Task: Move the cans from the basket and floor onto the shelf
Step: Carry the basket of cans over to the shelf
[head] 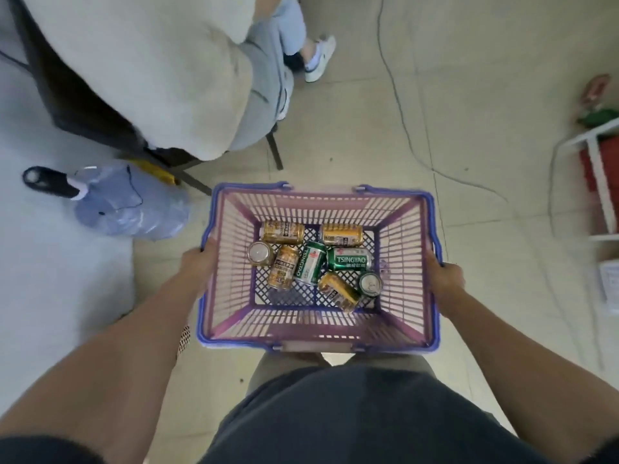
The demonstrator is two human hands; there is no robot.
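I hold a pink and purple plastic basket (407, 229) in front of my body, above the tiled floor. My left hand (197, 266) grips its left rim and my right hand (443, 279) grips its right rim. Several cans lie loose on the basket's bottom. Gold cans (283, 232) lie mostly at the back and left. Two green Tsingtao cans (350, 259) lie in the middle. One can (370, 283) near the right wall stands upright, as does one (259, 252) at the left.
A person in a light top sits on a chair (274, 152) at the upper left. A blue plastic bag (130, 202) lies left of the basket. A white shelf frame (599, 175) with red and green items stands at the right edge. A thin cable (402, 118) runs across the floor.
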